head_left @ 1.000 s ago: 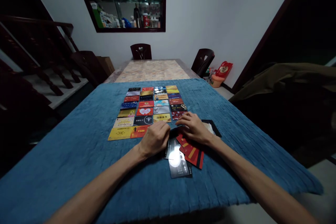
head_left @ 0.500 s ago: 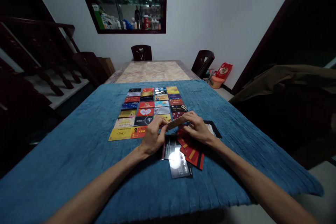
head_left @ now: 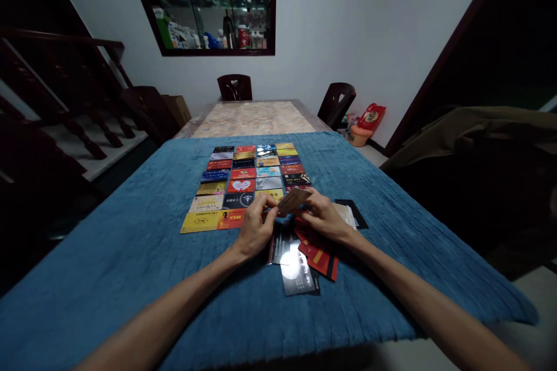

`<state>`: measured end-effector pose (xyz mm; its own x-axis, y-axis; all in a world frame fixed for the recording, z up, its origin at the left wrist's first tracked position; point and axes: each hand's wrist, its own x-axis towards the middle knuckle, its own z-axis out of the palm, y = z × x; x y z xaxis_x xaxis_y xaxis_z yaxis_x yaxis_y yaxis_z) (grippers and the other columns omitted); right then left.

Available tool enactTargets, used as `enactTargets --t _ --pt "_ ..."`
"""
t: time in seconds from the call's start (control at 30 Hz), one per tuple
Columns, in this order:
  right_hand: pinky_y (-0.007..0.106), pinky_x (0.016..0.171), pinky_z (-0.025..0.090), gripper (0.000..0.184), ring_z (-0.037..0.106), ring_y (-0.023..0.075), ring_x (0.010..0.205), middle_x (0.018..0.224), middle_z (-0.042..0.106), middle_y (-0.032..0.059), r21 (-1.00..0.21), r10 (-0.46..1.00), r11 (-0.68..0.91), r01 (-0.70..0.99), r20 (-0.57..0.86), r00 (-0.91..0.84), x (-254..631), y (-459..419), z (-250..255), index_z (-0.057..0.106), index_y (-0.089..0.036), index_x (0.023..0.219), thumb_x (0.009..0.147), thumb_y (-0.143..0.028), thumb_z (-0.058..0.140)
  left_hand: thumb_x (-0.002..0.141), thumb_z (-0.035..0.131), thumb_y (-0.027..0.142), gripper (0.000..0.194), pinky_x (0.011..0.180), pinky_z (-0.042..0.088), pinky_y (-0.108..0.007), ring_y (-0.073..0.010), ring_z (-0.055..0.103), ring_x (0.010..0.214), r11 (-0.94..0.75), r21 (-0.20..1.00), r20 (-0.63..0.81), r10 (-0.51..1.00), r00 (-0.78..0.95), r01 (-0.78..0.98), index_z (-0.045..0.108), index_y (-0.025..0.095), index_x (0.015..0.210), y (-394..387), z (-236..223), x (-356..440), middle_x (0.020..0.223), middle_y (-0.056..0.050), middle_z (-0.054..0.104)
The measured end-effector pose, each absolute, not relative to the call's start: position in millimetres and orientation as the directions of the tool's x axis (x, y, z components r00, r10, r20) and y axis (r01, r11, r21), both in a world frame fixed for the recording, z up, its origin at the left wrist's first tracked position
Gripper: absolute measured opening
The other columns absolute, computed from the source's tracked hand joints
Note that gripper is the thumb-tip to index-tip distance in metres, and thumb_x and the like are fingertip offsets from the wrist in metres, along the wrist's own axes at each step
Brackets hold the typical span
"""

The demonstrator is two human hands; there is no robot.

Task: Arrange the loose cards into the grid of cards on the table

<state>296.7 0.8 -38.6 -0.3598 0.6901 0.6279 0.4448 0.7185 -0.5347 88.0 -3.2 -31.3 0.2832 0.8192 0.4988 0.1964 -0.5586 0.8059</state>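
A pale tan card [head_left: 295,200] is held tilted above the cloth, between my two hands. My left hand [head_left: 256,226] pinches its left end between thumb and fingers. My right hand [head_left: 325,217] is closed at the right end, its fingertips partly behind the card. Below my hands lie overlapping red cards [head_left: 319,258] and dark grey cards [head_left: 300,278], one with a bright glare. Beyond them, several colourful cards are laid in rows, among them a yellow card [head_left: 200,222] and an orange card [head_left: 230,218] at the near left.
A blue cloth [head_left: 130,243] covers the near part of the table. To the right of my right hand lie a black card-like piece [head_left: 359,217] and whitish papers [head_left: 348,214]. Dark wooden chairs [head_left: 235,88] stand round the table, and a red bag [head_left: 372,117] sits by the wall.
The tan card has tipped so that more of its face shows. My right hand has shifted slightly, and its fingers have drawn in. My left hand stays nearly in place.
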Motion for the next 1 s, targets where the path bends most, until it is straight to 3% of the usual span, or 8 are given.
enactTargets --t 0.13,0.33,0.53,0.73,1.0 --pt "0.039 0.086 0.05 0.018 0.062 0.0219 0.094 0.096 0.073 0.0051 -0.558 0.716 0.691 0.459 0.612 -0.335 297.9 0.0 -36.6 0.071 -0.022 0.098 0.089 -0.015 0.057 0.09 0.05 0.02 0.009 0.073 0.048 -0.027 -0.0152 0.059 0.077 -0.526 0.827 0.457 0.835 0.307 0.199 0.054 0.018 0.082 -1.4 -33.6 87.8 0.083 -0.001 0.058" --pt "0.032 0.076 0.053 0.009 0.065 0.0186 0.084 0.091 0.07 0.005 -0.605 0.74 0.651 0.459 0.639 -0.209 301.5 0.8 -37.0 0.068 -0.02 0.092 0.09 -0.021 0.059 0.09 0.051 0.019 0.01 0.07 0.044 -0.025 -0.0146 0.056 0.075 -0.551 0.784 0.468 0.827 0.31 0.286 0.055 0.018 0.081 -0.1 -32.6 87.1 0.079 -0.001 0.058" --pt "0.033 0.077 0.051 0.009 0.065 0.0191 0.083 0.088 0.072 0.0039 -0.525 0.681 0.688 0.501 0.705 -0.197 303.0 1.9 -35.3 0.067 -0.022 0.093 0.092 -0.02 0.059 0.084 0.051 0.015 0.007 0.07 0.047 -0.027 -0.0169 0.06 0.077 -0.561 0.76 0.493 0.827 0.27 0.327 0.057 0.018 0.082 1.1 -31.0 85.0 0.082 -0.003 0.062" --pt "0.035 0.077 0.049 0.009 0.062 0.02 0.084 0.089 0.071 0.0044 -0.476 0.67 0.694 0.541 0.701 -0.243 304.4 1.2 -32.6 0.067 -0.023 0.092 0.093 -0.019 0.059 0.079 0.046 0.006 0.025 0.071 0.051 -0.026 -0.0156 0.064 0.078 -0.602 0.751 0.549 0.798 0.248 0.272 0.057 0.018 0.099 3.4 -30.8 84.1 0.084 -0.001 0.062" --pt "0.037 0.076 0.044 0.013 0.059 0.0218 0.086 0.09 0.071 0.0057 -0.405 0.673 0.684 0.607 0.671 -0.311 306.8 3.6 -38.2 0.068 -0.023 0.095 0.093 -0.018 0.056 0.08 0.046 0.004 0.032 0.077 0.053 -0.028 -0.0166 0.065 0.088 -0.692 0.627 0.655 0.717 0.24 0.357 0.055 0.019 0.106 4.6 -33.5 82.2 0.098 -0.004 0.066"
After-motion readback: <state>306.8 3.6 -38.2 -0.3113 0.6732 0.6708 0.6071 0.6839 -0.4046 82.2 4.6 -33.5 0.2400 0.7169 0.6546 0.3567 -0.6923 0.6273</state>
